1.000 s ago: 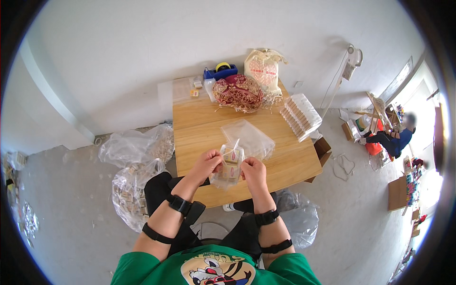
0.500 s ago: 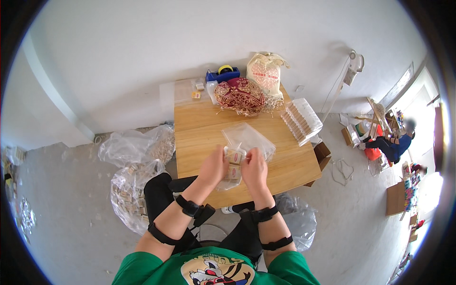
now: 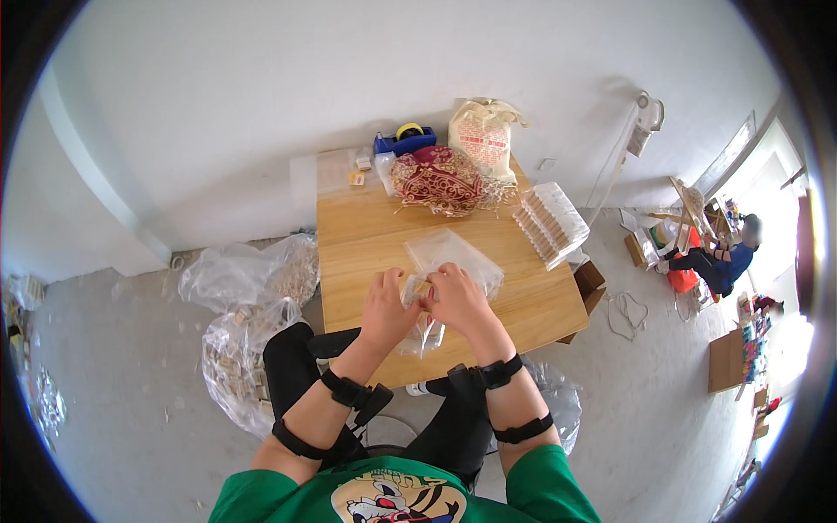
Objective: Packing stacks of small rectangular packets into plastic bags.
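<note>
1. Left hand [image 3: 388, 305]: your fingers are curled narrow, pinching the left edge of a small clear plastic bag [image 3: 420, 315] over the near part of the wooden desk [image 3: 366, 228].
2. Your right hand [image 3: 459, 299] grips the same bag from the right, fingers closed on its top (the two hands almost touch there).
3. The bag hangs between them toward the desk's near edge; something small and tan shows inside it, too small to tell what.
4. Just beyond your hands lies a flat pile of clear bags [image 3: 453, 257] on the desk.
5. At the far side sit a red patterned cloth bundle [image 3: 436, 179], a blue tape dispenser [image 3: 404, 139] and a cream sack [image 3: 484, 135].
6. A clear tray of tan pieces [image 3: 549, 222] rests at the desk's right edge.
7. On the floor to your left are two large clear sacks [image 3: 244, 322].
</note>
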`<state>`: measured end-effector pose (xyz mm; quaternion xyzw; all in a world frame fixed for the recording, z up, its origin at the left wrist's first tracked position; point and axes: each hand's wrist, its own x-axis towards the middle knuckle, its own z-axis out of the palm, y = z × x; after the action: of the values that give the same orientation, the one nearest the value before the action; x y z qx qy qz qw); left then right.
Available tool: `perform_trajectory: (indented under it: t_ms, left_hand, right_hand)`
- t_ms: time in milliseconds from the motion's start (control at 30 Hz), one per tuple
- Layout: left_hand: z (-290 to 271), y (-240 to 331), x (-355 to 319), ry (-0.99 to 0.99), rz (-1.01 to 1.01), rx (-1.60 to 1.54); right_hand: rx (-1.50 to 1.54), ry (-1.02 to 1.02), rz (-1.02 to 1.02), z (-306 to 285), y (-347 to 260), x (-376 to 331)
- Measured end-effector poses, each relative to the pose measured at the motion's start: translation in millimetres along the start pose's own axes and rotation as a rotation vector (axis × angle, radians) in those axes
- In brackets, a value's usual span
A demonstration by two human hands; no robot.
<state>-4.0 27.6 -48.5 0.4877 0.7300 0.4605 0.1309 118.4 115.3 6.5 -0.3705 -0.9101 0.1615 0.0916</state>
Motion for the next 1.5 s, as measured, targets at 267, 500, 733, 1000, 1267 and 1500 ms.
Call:
perform_trajectory:
  t_ms: [267,500,733,1000,1267,1500]
  left_hand:
    - [4,-11,-2,-0.052,0.026,-0.111]
    - [-15,-3,-1,-0.150,-0.030,-0.185]
    - [-11,-8,4,-0.148,-0.093,-0.313]
    - [-23,2,4,-0.106,-0.156,-0.290]
    - [-29,26,-5,-0.214,-0.115,-0.081]
    - [-3,-39,27,-0.086,0.072,-0.291]
  right_hand:
    - [0.144,-0.120,0.021,-11,5,14]
    - [0.553,-0.067,-0.096,-3,33,13]
    - [0.311,-0.078,-0.130,-11,22,3]
    - [1.684,0.173,0.024,-12,49,-8]
    - [1.225,0.323,0.830,121,185,-48]
    - [-0.154,0.605,0.370,123,138,-62]
